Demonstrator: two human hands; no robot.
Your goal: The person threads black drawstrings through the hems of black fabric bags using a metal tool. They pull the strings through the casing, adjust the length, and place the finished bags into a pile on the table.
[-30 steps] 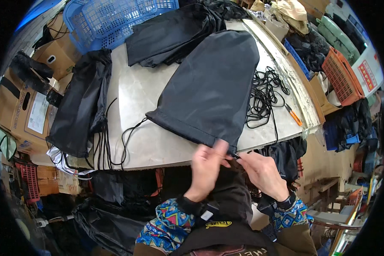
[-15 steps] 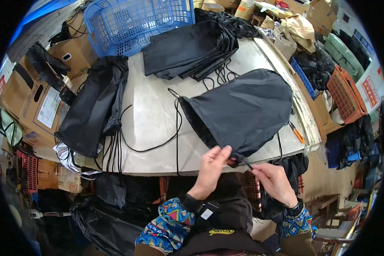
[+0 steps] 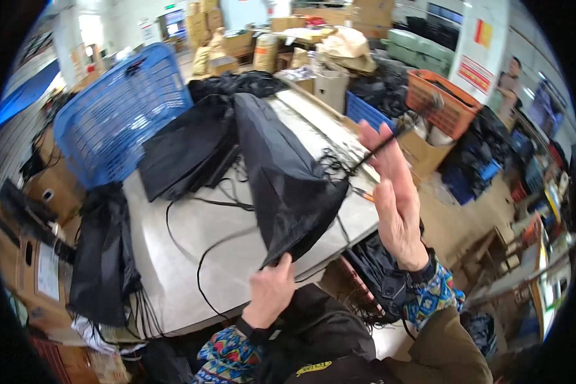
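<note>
A black drawstring bag is lifted slantwise over the table. My left hand is closed on its near lower edge, at the front of the table. To the right of the bag, my right hand is raised with its fingers stretched out. A black cord runs taut from the bag's right corner across these fingers toward the upper right, where its end is blurred. Flat black bags are stacked behind the held one. More black bags hang over the table's left end, cords dangling.
A blue plastic basket stands at the far left of the white table. Cardboard boxes lie beyond the left end. An orange crate and black plastic sacks are at the right. A person stands far back right.
My view has swung up and to the right. My right hand has risen, its pinch opened into stretched fingers. The bag is pulled up, and my left hand holds its edge.
</note>
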